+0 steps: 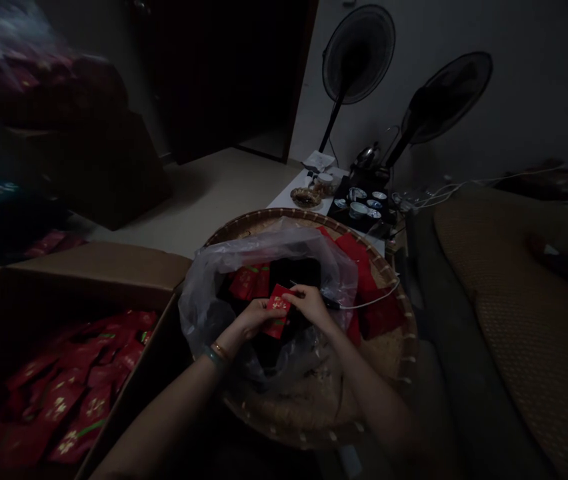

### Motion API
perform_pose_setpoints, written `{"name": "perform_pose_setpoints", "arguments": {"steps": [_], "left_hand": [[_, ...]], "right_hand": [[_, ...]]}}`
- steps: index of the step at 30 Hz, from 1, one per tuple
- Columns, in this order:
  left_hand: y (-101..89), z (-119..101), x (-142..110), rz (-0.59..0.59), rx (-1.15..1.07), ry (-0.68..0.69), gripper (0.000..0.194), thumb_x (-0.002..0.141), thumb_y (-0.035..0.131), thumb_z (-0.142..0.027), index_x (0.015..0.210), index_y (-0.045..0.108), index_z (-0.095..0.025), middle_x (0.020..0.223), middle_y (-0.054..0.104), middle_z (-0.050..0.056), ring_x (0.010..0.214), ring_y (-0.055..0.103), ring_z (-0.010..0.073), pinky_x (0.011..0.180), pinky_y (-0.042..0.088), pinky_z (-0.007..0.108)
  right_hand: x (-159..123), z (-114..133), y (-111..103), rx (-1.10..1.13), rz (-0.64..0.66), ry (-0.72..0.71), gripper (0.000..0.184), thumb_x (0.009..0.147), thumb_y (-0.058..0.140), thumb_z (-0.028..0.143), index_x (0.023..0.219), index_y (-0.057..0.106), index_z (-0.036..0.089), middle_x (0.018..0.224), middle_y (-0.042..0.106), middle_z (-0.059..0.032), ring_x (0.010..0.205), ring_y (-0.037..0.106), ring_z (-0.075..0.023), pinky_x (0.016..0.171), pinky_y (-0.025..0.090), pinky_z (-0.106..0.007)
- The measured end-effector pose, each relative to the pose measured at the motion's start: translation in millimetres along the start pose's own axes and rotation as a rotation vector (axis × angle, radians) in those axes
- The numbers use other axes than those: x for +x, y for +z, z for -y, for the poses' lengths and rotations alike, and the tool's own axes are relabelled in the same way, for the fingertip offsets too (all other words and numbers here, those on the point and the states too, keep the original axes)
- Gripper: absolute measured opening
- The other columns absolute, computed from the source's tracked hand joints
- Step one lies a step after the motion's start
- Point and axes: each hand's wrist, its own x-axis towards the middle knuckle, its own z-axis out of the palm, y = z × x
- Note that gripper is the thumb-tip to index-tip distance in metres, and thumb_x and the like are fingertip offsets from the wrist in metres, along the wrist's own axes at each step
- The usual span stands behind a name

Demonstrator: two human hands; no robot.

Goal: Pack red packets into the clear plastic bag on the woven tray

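Observation:
Both my hands hold a small red envelope (277, 325) with a gold print. My left hand (255, 318), with bracelets at the wrist, pinches its left side. At the upper right edge of the envelope are the closed fingers of my right hand (310, 303). Below and around them lies a clear plastic bag (204, 283), spread wide, with more red envelopes (250, 281) and a black item (295, 270) in it. The bag rests in a round woven bamboo tray (309, 433). Larger red packets (359, 257) lie along the tray's right side, near a white cord (369, 301).
A cardboard box (99, 263) full of red packets (64, 400) stands at the left. Beyond the tray, a low table (284, 193) bears a black tea tray (337, 212) with cups. Two fans (359, 53) stand by the wall. A woven seat mat (524, 313) covers the right.

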Motion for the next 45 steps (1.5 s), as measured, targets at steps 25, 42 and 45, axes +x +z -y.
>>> {"name": "perform_pose_setpoints", "arguments": {"steps": [25, 42, 45], "left_hand": [[3.6, 4, 10, -0.08, 0.02, 0.111, 0.045, 0.047, 0.083, -0.032, 0.082, 0.064, -0.01, 0.067, 0.068, 0.006, 0.058, 0.063, 0.0163, 0.057, 0.048, 0.026], [14.5, 9, 8, -0.101, 0.182, 0.112, 0.041, 0.042, 0.083, -0.033, 0.07, 0.067, -0.009, 0.059, 0.065, 0.003, 0.048, 0.056, 0.0111, 0.053, 0.043, 0.023], [12.3, 11, 9, -0.086, 0.169, 0.094, 0.041, 0.041, 0.083, -0.033, 0.071, 0.068, -0.009, 0.058, 0.065, 0.003, 0.048, 0.056, 0.0116, 0.053, 0.043, 0.024]], "right_hand": [[5, 3, -58, -0.093, 0.12, -0.071, 0.043, 0.074, 0.062, 0.032, 0.114, 0.058, 0.019, 0.114, 0.063, -0.0079, 0.103, 0.058, -0.0229, 0.091, 0.043, -0.038], [4, 14, -45, -0.085, 0.088, -0.017, 0.025, 0.071, 0.061, 0.027, 0.093, 0.068, 0.017, 0.095, 0.07, -0.0072, 0.089, 0.063, -0.0228, 0.081, 0.047, -0.035], [4, 14, -45, -0.084, 0.083, -0.014, 0.025, 0.071, 0.061, 0.028, 0.093, 0.068, 0.018, 0.094, 0.07, -0.0068, 0.088, 0.063, -0.0228, 0.08, 0.047, -0.035]]}}
